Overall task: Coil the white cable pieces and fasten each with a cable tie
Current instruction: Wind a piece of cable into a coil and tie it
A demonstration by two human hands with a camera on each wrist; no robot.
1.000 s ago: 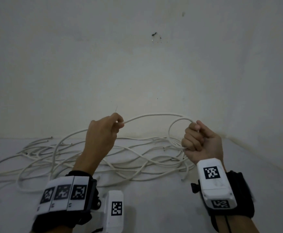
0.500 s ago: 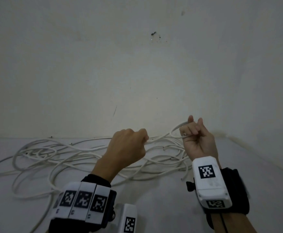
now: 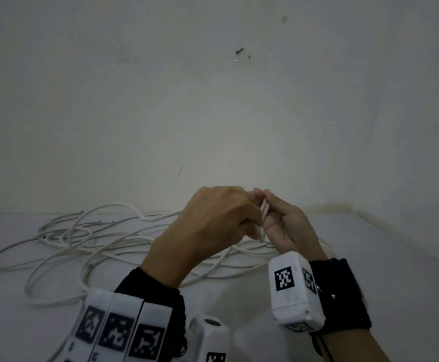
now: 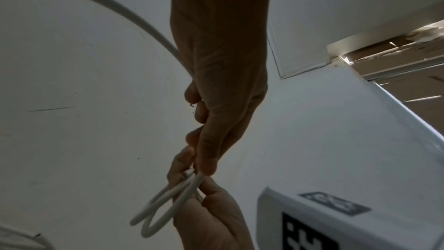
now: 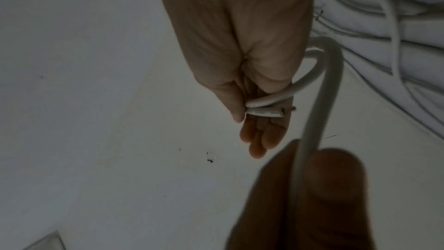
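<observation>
A loose pile of white cable sprawls on the white surface by the wall. My two hands meet above its right end. My right hand pinches a small coil of the white cable between thumb and fingers, with the cut end showing beside the thumb. In the left wrist view the coil hangs as two short loops under the right hand. My left hand grips the running strand and holds it against the coil; the strand trails away behind the left hand. No cable tie is visible.
A pale wall with a few dark marks rises just behind the pile. It meets a side wall in a corner at the right. Bare white surface lies in front of the pile, near my wrists.
My left hand has travelled right with its strand until it meets the right hand. The right hand has turned and now pinches doubled strands. The pile has been dragged a little.
</observation>
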